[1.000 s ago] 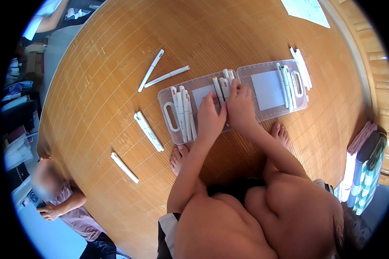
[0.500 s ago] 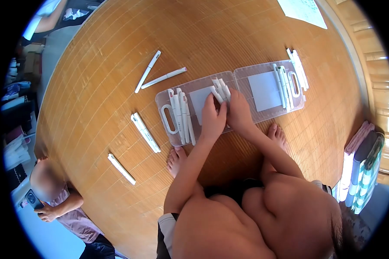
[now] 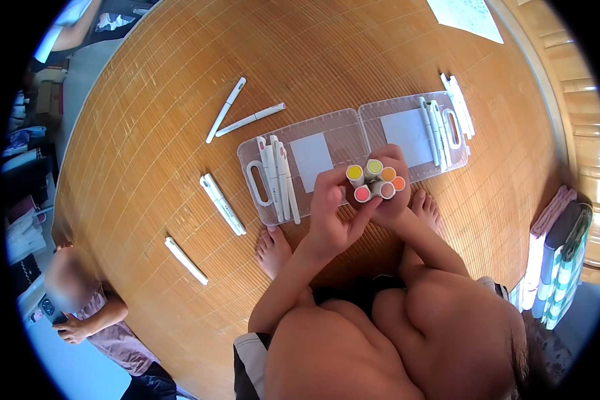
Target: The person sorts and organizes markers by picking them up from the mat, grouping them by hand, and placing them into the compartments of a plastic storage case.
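A bundle of several white markers (image 3: pixel 373 180) is held up over the case, its yellow, green, orange, pink and brownish ends facing me. My right hand (image 3: pixel 392 200) is wrapped round the bundle from the right, its inner fingers partly hidden. On the other side, my left hand (image 3: pixel 330 217) has its thumb and fingers closed against the markers. Below them lies an open clear plastic case (image 3: pixel 343 123). White markers (image 3: pixel 278 180) fill part of its left half by the handle, and more markers (image 3: pixel 435 133) lie in the right half.
On the wooden mat (image 3: pixel 147 133), a pair of loose markers (image 3: pixel 250 120) lies beyond the case, with others (image 3: pixel 222 205) to its left. More markers (image 3: pixel 459 107) rest past its right edge. A paper sheet (image 3: pixel 470 17) is at the far right. A person (image 3: pixel 110 320) holds a phone at lower left.
Both hands have lifted the bundle towards me and a little right, tipping it so its coloured ends now face me. The case and loose markers stay put.
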A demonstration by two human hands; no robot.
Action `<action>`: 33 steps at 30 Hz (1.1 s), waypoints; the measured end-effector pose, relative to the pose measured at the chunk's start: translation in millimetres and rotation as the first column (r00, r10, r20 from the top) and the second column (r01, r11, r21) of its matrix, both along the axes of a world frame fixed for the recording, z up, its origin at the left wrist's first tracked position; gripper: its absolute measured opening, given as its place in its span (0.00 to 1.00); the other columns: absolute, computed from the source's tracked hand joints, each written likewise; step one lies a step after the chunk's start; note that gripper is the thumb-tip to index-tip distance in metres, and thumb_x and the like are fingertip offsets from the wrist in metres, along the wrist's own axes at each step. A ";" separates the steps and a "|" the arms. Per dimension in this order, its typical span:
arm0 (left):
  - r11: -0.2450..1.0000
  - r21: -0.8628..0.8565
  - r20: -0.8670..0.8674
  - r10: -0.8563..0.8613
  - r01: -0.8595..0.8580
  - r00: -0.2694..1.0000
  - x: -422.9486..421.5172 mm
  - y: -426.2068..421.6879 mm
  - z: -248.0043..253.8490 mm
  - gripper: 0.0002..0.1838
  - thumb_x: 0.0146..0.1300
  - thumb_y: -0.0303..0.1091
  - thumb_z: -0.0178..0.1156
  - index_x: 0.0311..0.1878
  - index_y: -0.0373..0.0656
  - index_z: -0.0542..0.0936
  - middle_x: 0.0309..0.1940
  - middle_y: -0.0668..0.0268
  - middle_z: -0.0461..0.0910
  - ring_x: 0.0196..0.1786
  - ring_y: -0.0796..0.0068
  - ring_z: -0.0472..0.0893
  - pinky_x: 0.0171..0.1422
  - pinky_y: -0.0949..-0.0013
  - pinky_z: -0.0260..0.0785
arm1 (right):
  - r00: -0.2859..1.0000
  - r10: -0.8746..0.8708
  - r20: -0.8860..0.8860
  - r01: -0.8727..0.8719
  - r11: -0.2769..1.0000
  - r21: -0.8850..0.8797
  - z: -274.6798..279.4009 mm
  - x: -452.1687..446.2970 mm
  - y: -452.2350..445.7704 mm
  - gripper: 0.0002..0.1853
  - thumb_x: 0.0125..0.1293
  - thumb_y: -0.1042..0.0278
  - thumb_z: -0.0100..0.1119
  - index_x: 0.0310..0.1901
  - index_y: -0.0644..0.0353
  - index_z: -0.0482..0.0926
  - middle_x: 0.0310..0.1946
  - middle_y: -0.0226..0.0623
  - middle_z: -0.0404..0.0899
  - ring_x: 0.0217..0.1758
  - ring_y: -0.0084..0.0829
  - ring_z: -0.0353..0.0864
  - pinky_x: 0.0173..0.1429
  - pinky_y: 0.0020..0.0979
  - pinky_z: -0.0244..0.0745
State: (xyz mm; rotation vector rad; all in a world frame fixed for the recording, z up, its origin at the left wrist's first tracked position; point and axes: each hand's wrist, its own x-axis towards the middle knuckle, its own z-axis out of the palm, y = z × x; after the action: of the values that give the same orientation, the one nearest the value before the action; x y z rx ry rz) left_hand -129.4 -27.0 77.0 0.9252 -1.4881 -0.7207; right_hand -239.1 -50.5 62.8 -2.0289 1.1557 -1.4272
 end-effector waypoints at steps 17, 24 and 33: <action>0.979 0.076 0.075 -0.194 0.188 0.978 18.1 -6.9 24.4 0.28 0.41 0.27 0.66 0.48 0.48 0.66 0.43 0.55 0.69 0.38 0.62 0.74 0.35 0.71 0.69 | 0.999 0.018 0.028 -0.014 0.989 -0.147 16.3 -4.8 -1.5 0.23 0.40 0.70 0.67 0.39 0.59 0.66 0.29 0.39 0.68 0.28 0.32 0.68 0.29 0.26 0.64; 0.980 -0.079 0.087 -0.176 0.183 0.980 15.7 -13.6 28.8 0.28 0.40 0.37 0.67 0.48 0.51 0.69 0.52 0.50 0.61 0.51 0.57 0.67 0.47 0.66 0.65 | 0.997 -0.046 -0.057 0.033 0.977 -0.213 10.5 -5.5 -4.1 0.22 0.39 0.71 0.66 0.38 0.61 0.67 0.27 0.38 0.69 0.26 0.32 0.67 0.26 0.26 0.63; 0.984 -0.084 0.266 -0.131 0.159 0.955 26.2 -16.2 42.2 0.33 0.41 0.50 0.65 0.48 0.43 0.66 0.54 0.48 0.57 0.58 0.54 0.59 0.58 0.56 0.55 | 0.994 -0.059 -0.088 0.042 0.982 -0.184 9.3 -5.8 -1.5 0.22 0.38 0.71 0.67 0.37 0.60 0.68 0.27 0.38 0.69 0.26 0.32 0.67 0.26 0.27 0.63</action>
State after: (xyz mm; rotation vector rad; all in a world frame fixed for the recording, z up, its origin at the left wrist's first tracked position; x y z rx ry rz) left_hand -103.1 -43.2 119.2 0.8606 -1.8235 -0.6378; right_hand -244.9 -52.0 72.1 -2.2264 1.1589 -1.5270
